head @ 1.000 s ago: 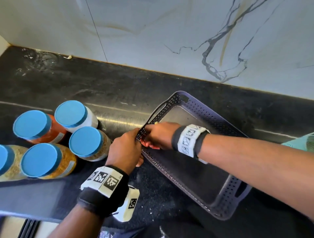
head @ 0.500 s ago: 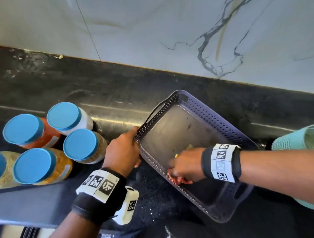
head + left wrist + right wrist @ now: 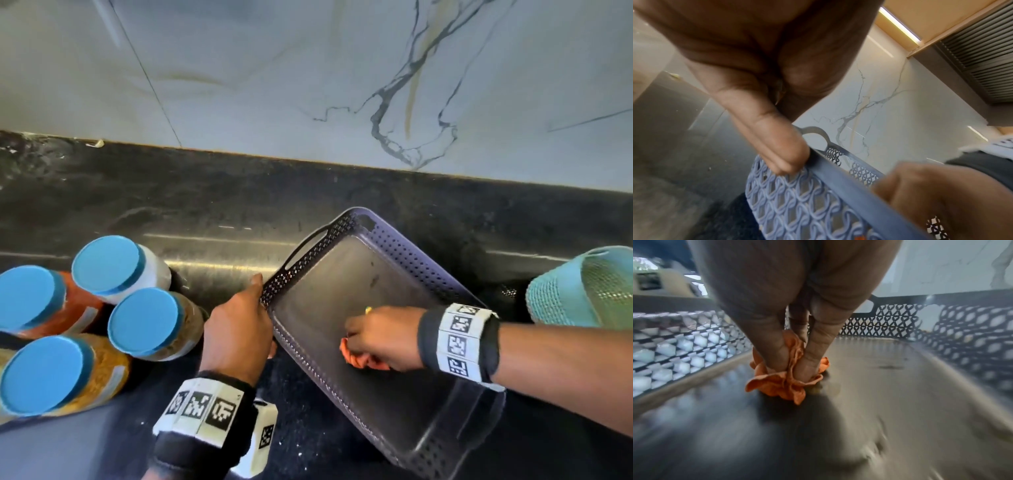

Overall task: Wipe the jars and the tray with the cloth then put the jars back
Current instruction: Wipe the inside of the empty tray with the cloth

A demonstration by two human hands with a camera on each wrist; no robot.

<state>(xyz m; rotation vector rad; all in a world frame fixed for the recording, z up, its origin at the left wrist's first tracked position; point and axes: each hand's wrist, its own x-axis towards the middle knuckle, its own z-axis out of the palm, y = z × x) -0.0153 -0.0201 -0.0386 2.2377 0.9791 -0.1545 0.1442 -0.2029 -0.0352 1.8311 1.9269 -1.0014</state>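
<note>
A dark purple perforated tray [image 3: 404, 246] lies slanted on the black counter. My left hand [image 3: 239, 325] grips the tray's near-left rim [image 3: 830, 168], thumb on the outer wall. Inside the tray, my right hand [image 3: 380, 337] holds a bunched orange cloth [image 3: 359, 359] and presses it on the tray floor [image 3: 890, 386]; the cloth [image 3: 785, 379] bulges out around my fingertips. Several blue-lidded jars [image 3: 144, 323] stand in a cluster on the counter left of the tray, outside it.
A teal perforated basket [image 3: 582, 287] lies at the right edge of the counter. A marble-look wall [image 3: 308, 85] rises behind the counter. A white tagged cube [image 3: 263, 442] hangs under my left wrist. Bare counter [image 3: 205, 205] stretches behind the tray and jars.
My right hand with the cloth swept from the tray's far-left corner down toward its middle near the left wall. The left hand kept its grip on the rim.
</note>
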